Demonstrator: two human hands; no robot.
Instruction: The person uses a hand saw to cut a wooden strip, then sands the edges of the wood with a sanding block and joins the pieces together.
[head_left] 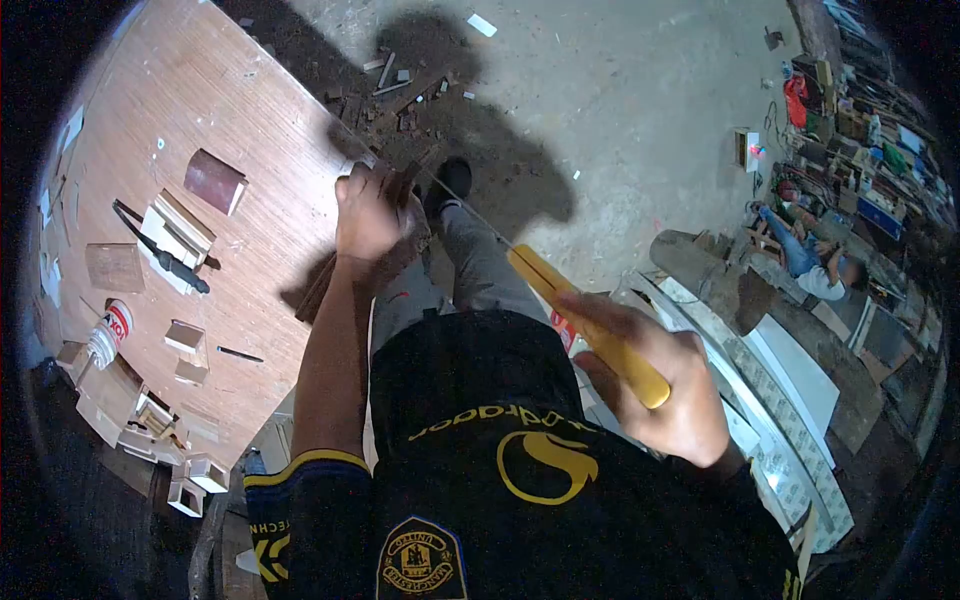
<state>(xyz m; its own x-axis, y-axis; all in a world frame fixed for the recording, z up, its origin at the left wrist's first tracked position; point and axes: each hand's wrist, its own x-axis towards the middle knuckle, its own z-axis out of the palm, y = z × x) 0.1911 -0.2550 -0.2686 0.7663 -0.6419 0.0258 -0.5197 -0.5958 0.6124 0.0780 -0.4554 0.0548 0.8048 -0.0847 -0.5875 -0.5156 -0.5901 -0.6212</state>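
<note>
My right hand (665, 385) is wrapped round the yellow handle of a hand saw (545, 275). The saw's thin blade slants up and left to the table's edge, beside my left hand. My left hand (370, 220) is closed over a dark brown wood piece (408, 185) at that edge; its fingers partly cover the piece. Whether the blade touches the wood is hard to tell. On the wooden table (275, 130) nearby lie a reddish-brown curved block (215, 180), a pale wood block (185, 230) with a black-handled tool (180, 268), and a dark pen or pencil (240, 354).
A white bottle with a red label (112, 330) and several small wooden boxes (190, 480) stand at the table's near left. Wood scraps (405, 110) litter the floor ahead. At right are long boards (770, 430), a seated person (800, 260) and piled clutter.
</note>
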